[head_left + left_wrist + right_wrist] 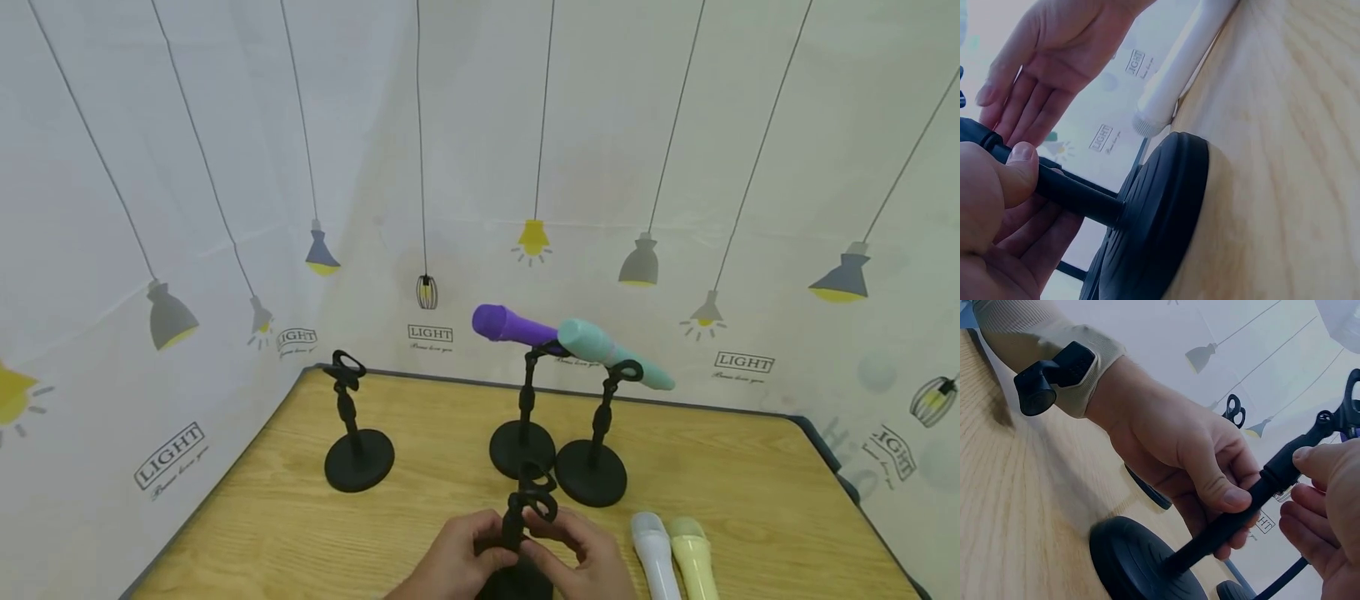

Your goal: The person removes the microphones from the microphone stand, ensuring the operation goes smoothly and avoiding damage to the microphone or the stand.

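Note:
A black desktop microphone stand (514,521) with a round base (1179,206) stands close in front of me, its clip at the top holding no microphone. My left hand (459,557) grips the pole, thumb on one side and fingers on the other. Higher up, the thumb of my right hand (588,554) presses the collar (1282,465) below the clip, with its fingers loosely curled beside the pole. A white microphone (654,550) and a pale yellow microphone (694,554) lie side by side to the right of my right hand.
Behind the hands, a purple microphone (517,326) and a mint microphone (592,342) rest in two black stands. Another stand (358,460), its clip bare, is at the left of the wooden table (262,517). A printed curtain (480,167) encloses the back and sides.

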Tool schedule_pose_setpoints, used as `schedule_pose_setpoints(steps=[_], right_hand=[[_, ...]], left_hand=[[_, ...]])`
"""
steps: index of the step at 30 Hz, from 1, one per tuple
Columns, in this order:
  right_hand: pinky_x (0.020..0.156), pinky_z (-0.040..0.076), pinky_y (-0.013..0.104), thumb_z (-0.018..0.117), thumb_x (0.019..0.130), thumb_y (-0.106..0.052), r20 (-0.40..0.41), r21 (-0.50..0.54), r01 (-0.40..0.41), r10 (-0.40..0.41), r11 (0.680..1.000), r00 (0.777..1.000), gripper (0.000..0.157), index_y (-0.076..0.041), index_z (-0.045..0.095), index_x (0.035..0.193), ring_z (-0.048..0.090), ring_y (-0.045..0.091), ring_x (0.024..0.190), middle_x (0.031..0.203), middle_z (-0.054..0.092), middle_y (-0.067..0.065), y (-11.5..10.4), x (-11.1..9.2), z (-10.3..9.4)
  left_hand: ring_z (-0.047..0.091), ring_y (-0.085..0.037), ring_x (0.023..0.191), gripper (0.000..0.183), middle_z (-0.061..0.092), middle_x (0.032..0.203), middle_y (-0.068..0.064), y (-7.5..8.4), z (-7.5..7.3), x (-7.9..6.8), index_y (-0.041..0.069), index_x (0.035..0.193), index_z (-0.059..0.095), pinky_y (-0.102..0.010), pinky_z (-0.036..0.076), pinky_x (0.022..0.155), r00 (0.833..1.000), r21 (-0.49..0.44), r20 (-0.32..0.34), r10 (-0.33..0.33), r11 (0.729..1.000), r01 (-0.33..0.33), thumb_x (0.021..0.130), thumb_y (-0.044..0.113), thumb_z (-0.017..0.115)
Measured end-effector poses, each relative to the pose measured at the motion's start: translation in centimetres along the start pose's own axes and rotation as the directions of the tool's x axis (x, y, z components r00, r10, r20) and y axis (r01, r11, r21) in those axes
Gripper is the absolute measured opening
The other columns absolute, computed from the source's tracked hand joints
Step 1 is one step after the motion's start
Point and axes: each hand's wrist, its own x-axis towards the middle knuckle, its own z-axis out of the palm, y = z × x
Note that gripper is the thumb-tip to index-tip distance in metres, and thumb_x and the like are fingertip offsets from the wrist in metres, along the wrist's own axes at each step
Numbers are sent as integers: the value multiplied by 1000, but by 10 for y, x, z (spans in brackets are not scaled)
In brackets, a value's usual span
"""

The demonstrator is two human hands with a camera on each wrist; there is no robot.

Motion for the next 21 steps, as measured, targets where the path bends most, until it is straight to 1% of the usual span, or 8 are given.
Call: schedule_pose_setpoints(steps=[5, 9, 12, 14, 17, 21], right_hand=[[98, 63, 38, 81, 97, -14, 54, -54, -44, 47, 998, 997, 25, -9, 78, 121, 79, 22, 111, 123, 80, 10, 0, 6, -3], [101, 62, 44, 78, 100, -18, 105, -74, -58, 65, 996, 992, 29, -7, 76, 127, 77, 29, 117, 127, 79, 12, 1, 14, -4], [102, 61, 45, 77, 102, -22, 131, -93, -67, 78, 993, 988, 31, -7, 76, 128, 76, 30, 118, 126, 79, 11, 2, 21, -1], [101, 62, 45, 77, 102, -24, 138, -108, -68, 83, 992, 987, 31, -8, 76, 128, 76, 27, 117, 125, 79, 8, 3, 24, 1], [101, 61, 46, 77, 102, -24, 150, -114, -56, 73, 992, 986, 29, -9, 76, 127, 76, 26, 117, 125, 80, 7, 3, 27, 6], [101, 62, 46, 76, 103, -25, 176, -117, -38, 59, 992, 983, 30, -9, 76, 128, 76, 27, 117, 125, 79, 9, 3, 32, 10]], left_hand=[[75, -10, 104, 11, 81, 107, 2, -1, -8, -1, 15, 110, 78, -33, 61, 97, 999, 51, -49, 0, 999, 2, 101, 11, 75], [75, -12, 107, 10, 81, 109, 2, -1, -17, 1, 15, 111, 77, -41, 61, 101, 996, 81, -89, 11, 997, -4, 102, 11, 75], [75, -15, 109, 10, 81, 110, 2, -2, -25, 2, 14, 112, 76, -43, 61, 101, 992, 120, -122, 25, 993, -10, 102, 12, 74], [75, -16, 109, 10, 81, 110, 2, -3, -29, 3, 14, 112, 76, -44, 61, 101, 989, 154, -147, 31, 988, -8, 102, 12, 75], [75, -17, 108, 9, 81, 108, 2, -6, -36, 6, 13, 111, 76, -44, 61, 99, 981, 203, -186, 46, 979, -7, 102, 12, 75], [75, -18, 108, 8, 81, 107, 2, -10, -46, 10, 13, 111, 76, -44, 61, 99, 969, 225, -240, 54, 974, 2, 103, 14, 74]])
